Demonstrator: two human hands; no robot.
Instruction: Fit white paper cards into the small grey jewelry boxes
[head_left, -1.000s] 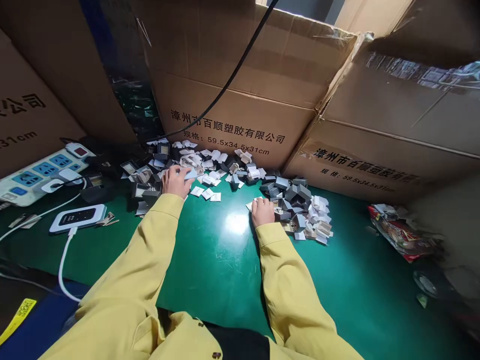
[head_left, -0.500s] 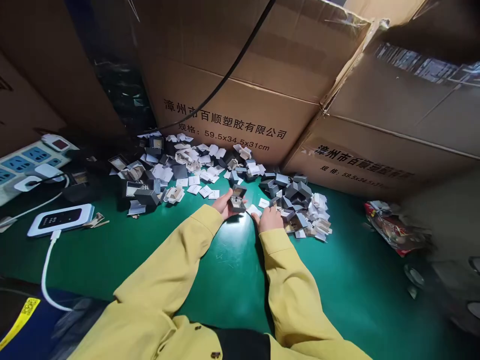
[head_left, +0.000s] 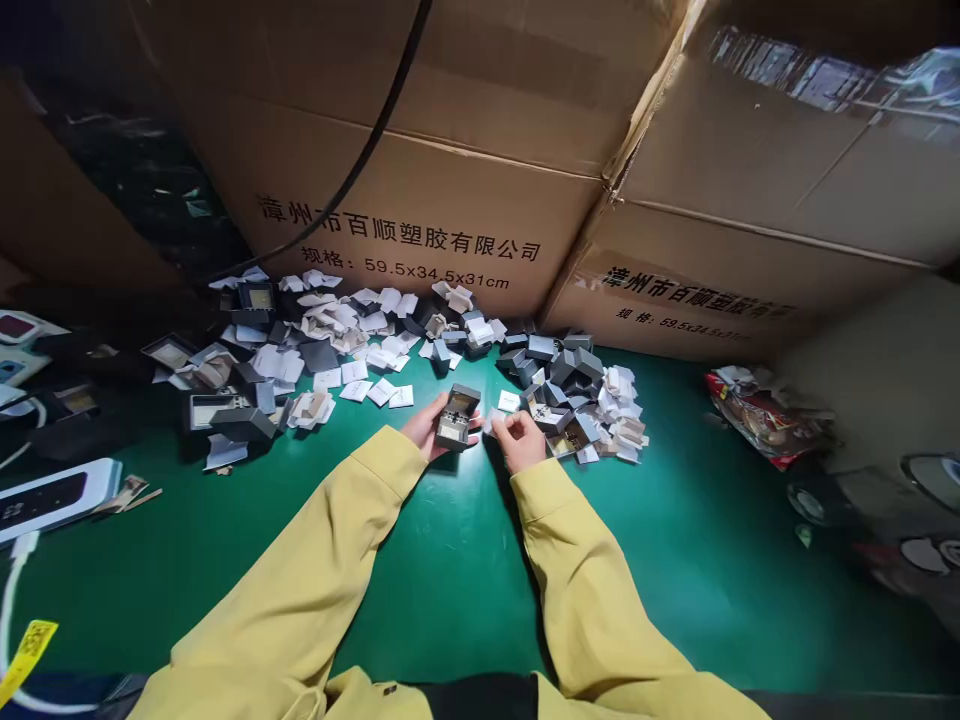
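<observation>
A small dark grey hinged box [head_left: 455, 425] rests in my left hand [head_left: 429, 424], its lid raised. Inside it is a pale insert with small dark parts that I cannot make out. Just right of the box, my right hand [head_left: 520, 440] pinches a small white card [head_left: 493, 422] between thumb and fingers. Another white card [head_left: 508, 401] lies on the table behind that hand. Beside my right hand is a pile of dark grey boxes [head_left: 574, 365], several of them open, mixed with folded white paper inserts [head_left: 624, 405].
A second heap of white inserts [head_left: 330, 325] and dark boxes spreads over the green table [head_left: 442, 580] at the back left. Large cardboard cartons [head_left: 420, 170] wall off the rear. A white device with a cable [head_left: 60, 495] lies left, a red packet [head_left: 757, 415] right.
My right hand has come away from the right-hand pile with a white card in its fingers. The open box in my left hand now faces me more. The camera view has shifted.
</observation>
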